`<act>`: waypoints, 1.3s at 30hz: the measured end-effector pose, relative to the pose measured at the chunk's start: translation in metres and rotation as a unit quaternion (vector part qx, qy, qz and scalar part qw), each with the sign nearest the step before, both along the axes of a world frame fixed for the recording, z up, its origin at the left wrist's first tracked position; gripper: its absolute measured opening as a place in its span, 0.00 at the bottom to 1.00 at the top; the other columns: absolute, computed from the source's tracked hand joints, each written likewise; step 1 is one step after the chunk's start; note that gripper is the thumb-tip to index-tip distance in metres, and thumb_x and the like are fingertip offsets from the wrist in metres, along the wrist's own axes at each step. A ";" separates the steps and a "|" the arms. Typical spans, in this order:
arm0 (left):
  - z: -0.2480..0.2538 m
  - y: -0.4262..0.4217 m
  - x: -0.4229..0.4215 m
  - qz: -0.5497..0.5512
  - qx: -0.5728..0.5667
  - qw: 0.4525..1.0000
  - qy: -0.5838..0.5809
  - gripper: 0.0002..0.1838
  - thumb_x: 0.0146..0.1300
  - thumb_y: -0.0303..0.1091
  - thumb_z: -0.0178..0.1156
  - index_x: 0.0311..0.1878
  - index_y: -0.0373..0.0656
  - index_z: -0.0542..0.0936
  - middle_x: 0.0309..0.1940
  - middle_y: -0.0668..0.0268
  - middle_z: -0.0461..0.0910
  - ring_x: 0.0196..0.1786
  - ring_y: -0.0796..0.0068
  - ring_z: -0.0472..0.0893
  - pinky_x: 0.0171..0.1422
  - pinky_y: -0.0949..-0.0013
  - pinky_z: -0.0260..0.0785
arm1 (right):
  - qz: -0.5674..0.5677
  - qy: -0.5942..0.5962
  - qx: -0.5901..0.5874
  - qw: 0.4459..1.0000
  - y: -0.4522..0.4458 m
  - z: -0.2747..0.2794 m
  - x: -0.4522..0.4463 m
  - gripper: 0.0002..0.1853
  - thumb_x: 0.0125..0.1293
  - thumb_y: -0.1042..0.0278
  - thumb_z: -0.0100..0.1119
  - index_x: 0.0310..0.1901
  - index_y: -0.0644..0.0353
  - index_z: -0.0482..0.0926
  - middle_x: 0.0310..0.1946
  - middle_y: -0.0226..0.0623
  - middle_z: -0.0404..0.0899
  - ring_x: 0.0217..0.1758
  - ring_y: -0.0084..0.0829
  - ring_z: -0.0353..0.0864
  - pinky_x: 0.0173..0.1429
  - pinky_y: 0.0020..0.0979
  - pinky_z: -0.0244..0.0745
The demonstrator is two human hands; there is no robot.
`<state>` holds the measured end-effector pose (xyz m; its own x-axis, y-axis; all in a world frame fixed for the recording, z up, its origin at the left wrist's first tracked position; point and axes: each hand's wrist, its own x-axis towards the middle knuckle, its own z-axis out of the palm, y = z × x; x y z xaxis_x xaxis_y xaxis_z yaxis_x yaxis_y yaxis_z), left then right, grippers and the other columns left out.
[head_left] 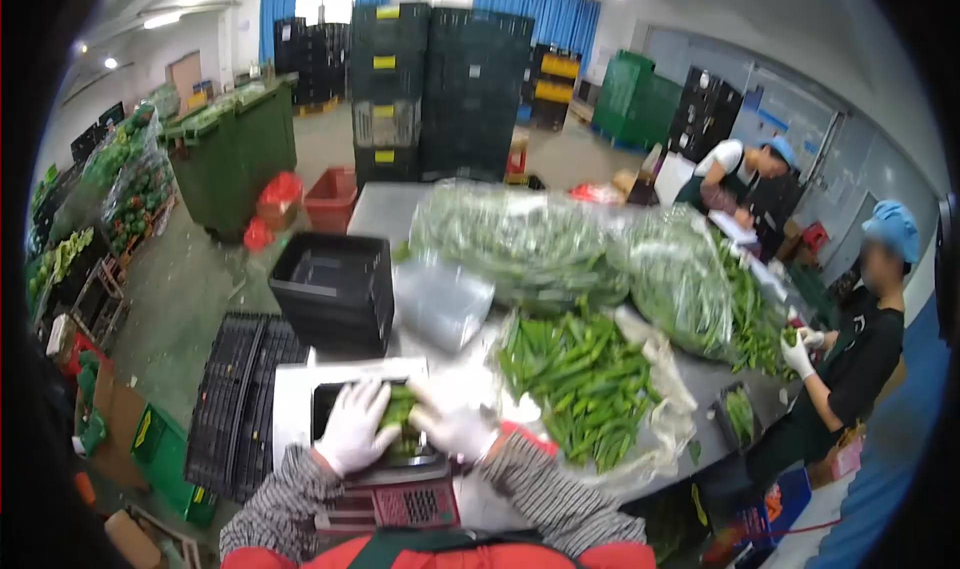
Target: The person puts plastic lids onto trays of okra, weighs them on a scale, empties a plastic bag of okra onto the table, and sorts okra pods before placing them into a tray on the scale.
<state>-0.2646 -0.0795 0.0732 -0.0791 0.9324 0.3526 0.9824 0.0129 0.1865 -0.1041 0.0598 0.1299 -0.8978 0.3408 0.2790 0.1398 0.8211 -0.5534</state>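
Ahead of you, tall stacks of dark crates (pixel 475 99) rise before blue curtains (pixel 570 19). To your left stands a green bin (pixel 250 149), with a red tub (pixel 330 201) on the floor near it and bagged produce (pixel 130 184) farther left. To your right, a co-worker (pixel 865 344) stands; beyond, a second person (pixel 735 179) bends over papers (pixel 733 229).

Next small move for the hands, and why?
Probably lift both hands clear of the tray: the left hand lies over it, the right hand is at its right side, and greens are already inside. The tray appears to sit on the scale, so any touch could skew a reading.
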 end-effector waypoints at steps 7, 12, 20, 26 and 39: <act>0.034 -0.045 -0.005 0.119 0.167 0.961 -0.188 0.26 0.57 0.32 0.61 0.59 0.31 0.70 0.58 0.47 0.68 0.61 0.51 0.69 0.68 0.59 0.57 | -0.234 -0.003 -0.121 0.965 0.075 -0.098 0.108 0.20 0.61 0.63 0.58 0.51 0.67 0.75 0.42 0.48 0.79 0.44 0.38 0.80 0.50 0.31 0.74; 0.010 -0.072 0.002 0.149 0.209 0.929 -0.268 0.21 0.62 0.29 0.56 0.58 0.32 0.71 0.59 0.51 0.70 0.63 0.57 0.69 0.69 0.61 0.56 | -0.132 -0.094 -0.112 0.980 0.020 -0.135 0.128 0.22 0.56 0.56 0.61 0.48 0.61 0.74 0.39 0.48 0.78 0.44 0.46 0.78 0.50 0.40 0.73; 0.008 -0.085 0.020 0.148 0.207 0.932 -0.257 0.21 0.61 0.27 0.57 0.57 0.32 0.72 0.58 0.50 0.70 0.62 0.57 0.69 0.68 0.61 0.58 | -0.123 -0.364 -0.187 0.904 0.026 -0.140 0.060 0.28 0.52 0.53 0.61 0.49 0.66 0.71 0.42 0.54 0.78 0.50 0.48 0.78 0.54 0.41 0.72; -0.002 -0.097 0.025 0.169 0.217 0.926 -0.260 0.21 0.59 0.24 0.57 0.56 0.32 0.73 0.58 0.50 0.71 0.62 0.57 0.70 0.68 0.61 0.58 | -0.183 -0.385 -0.207 0.880 0.035 -0.144 0.045 0.27 0.57 0.46 0.55 0.46 0.64 0.76 0.45 0.50 0.79 0.50 0.43 0.79 0.55 0.36 0.70; 0.001 -0.096 0.027 0.188 0.209 0.926 -0.252 0.20 0.58 0.24 0.58 0.55 0.32 0.74 0.56 0.51 0.72 0.60 0.57 0.72 0.66 0.62 0.60 | -0.152 -0.312 -0.299 0.889 0.037 -0.185 0.064 0.29 0.53 0.45 0.62 0.47 0.62 0.76 0.41 0.46 0.81 0.48 0.37 0.80 0.55 0.33 0.71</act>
<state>-0.2378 -0.1752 0.0745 -0.6225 0.5967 0.5064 0.7103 0.1593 0.6856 -0.0398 0.0968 -0.0549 -0.6547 0.5143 -0.5540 0.7383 0.2776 -0.6147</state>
